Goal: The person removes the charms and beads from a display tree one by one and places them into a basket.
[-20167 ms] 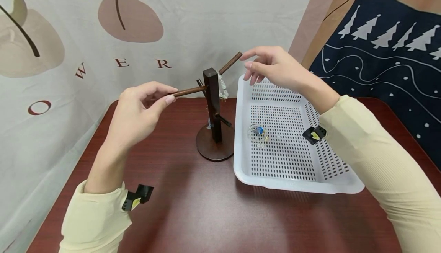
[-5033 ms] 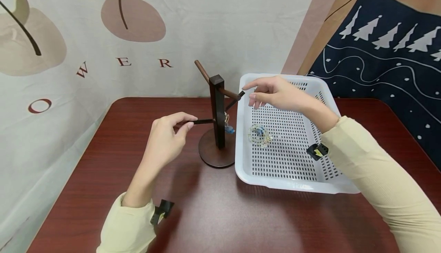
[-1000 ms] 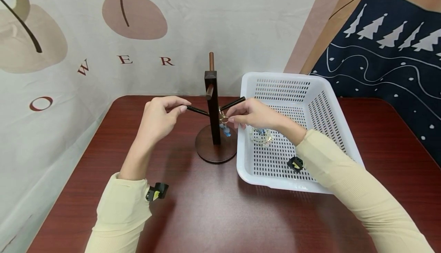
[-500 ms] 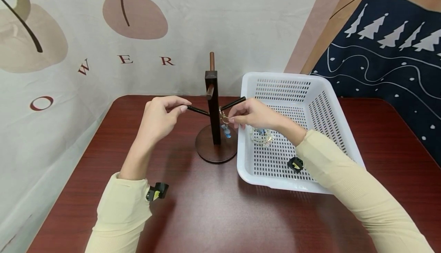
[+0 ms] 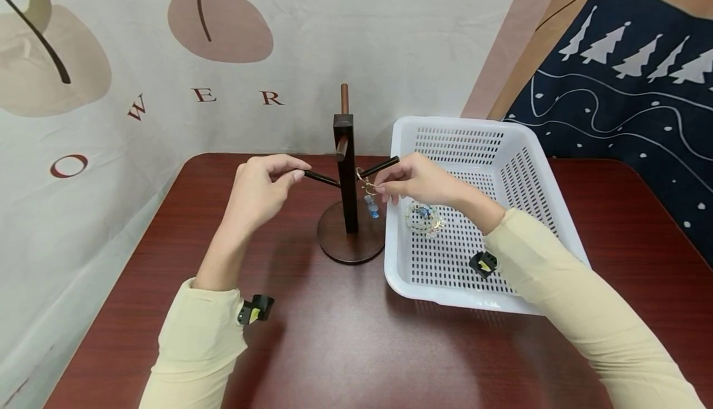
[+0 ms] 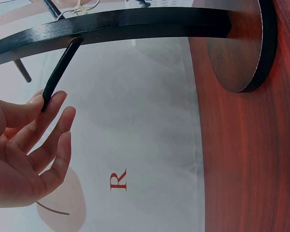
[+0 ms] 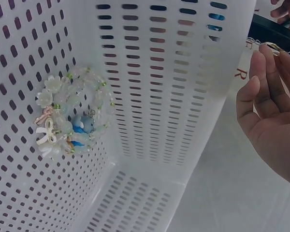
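Note:
A dark wooden stand (image 5: 346, 167) with several pegs rises from a round base (image 5: 350, 248). My left hand (image 5: 259, 192) pinches the tip of its lower left peg (image 5: 320, 177); the left wrist view shows thumb and forefinger on that peg. On the lower right peg (image 5: 384, 164) hangs a keychain with a gold ring and a blue charm (image 5: 371, 206). My right hand (image 5: 418, 180) pinches the gold ring beside the peg, above the basket's left rim. Inside the basket lies a beaded bracelet (image 7: 77, 113) with pale beads, white flowers and a blue piece.
A white perforated basket (image 5: 392, 260) stands right of the stand, close to its base. Both are on a reddish-brown table (image 5: 334, 347). Behind them hangs a printed cloth (image 5: 312, 38), with a dark blue tree-patterned cloth (image 5: 629, 99) at the right.
A pale beaded strand hung high on the stand earlier; it has gone from there. The stand has turned. My right hand has taken the keychain's ring and moved it slightly right and up.

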`<control>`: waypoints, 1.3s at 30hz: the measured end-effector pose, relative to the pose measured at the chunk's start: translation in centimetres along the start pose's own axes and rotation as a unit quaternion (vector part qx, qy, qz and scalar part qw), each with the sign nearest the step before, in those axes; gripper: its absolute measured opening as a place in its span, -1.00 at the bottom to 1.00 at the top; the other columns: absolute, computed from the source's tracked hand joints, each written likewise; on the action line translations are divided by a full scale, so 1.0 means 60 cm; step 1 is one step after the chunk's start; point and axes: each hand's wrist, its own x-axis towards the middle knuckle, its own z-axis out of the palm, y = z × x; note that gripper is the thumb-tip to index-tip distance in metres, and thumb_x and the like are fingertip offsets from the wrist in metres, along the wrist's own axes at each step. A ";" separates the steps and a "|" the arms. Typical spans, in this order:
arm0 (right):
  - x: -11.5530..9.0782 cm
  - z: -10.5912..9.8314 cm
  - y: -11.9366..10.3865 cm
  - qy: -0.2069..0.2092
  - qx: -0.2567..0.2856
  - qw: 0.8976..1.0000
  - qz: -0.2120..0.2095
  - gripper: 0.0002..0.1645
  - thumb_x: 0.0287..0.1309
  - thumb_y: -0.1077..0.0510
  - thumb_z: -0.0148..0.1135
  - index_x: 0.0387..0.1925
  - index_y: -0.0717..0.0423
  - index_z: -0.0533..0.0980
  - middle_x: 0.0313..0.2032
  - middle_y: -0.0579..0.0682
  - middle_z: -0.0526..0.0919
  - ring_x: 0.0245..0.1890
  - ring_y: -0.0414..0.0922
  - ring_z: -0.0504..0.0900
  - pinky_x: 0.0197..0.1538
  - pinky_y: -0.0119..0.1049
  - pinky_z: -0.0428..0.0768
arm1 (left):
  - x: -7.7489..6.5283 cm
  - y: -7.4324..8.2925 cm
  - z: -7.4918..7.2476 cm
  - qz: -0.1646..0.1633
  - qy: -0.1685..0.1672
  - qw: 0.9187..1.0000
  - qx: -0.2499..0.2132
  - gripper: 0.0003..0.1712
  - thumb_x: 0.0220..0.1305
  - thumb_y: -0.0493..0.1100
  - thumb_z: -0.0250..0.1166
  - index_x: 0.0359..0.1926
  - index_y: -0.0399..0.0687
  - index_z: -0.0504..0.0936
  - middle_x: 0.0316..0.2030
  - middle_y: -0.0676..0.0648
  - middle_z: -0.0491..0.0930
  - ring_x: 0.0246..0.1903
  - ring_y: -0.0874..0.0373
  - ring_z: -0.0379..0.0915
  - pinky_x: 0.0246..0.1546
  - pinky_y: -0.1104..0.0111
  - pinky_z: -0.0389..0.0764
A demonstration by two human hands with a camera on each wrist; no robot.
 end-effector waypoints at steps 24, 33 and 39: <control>-0.023 -0.033 -0.011 0.027 -0.020 0.999 -0.006 -0.85 0.17 0.29 0.11 -0.34 0.28 0.59 -0.48 0.09 0.63 -0.44 0.00 0.57 -0.29 -0.33 0.45 | 0.000 0.000 -0.001 0.008 0.001 1.000 0.000 -0.83 0.19 -0.34 0.19 -0.25 -0.15 0.69 -0.34 -0.12 0.65 -0.44 0.12 0.42 -0.40 0.31 0.34; -0.028 -0.047 -0.008 0.038 -0.004 0.999 -0.019 -0.86 0.13 0.34 0.11 -0.32 0.37 0.56 -0.47 0.11 0.62 -0.47 0.01 0.58 -0.27 -0.29 0.50 | 0.000 0.000 -0.001 0.010 -0.001 1.000 0.003 -0.83 0.20 -0.34 0.19 -0.25 -0.14 0.69 -0.34 -0.12 0.65 -0.44 0.12 0.42 -0.41 0.31 0.34; -0.034 -0.057 -0.013 0.042 -0.006 0.999 -0.009 -0.85 0.14 0.33 0.12 -0.30 0.35 0.56 -0.47 0.09 0.62 -0.46 -0.03 0.57 -0.24 -0.28 0.52 | 0.000 0.000 -0.001 0.011 -0.001 1.000 0.003 -0.83 0.20 -0.34 0.19 -0.25 -0.15 0.69 -0.34 -0.13 0.65 -0.45 0.11 0.41 -0.42 0.30 0.34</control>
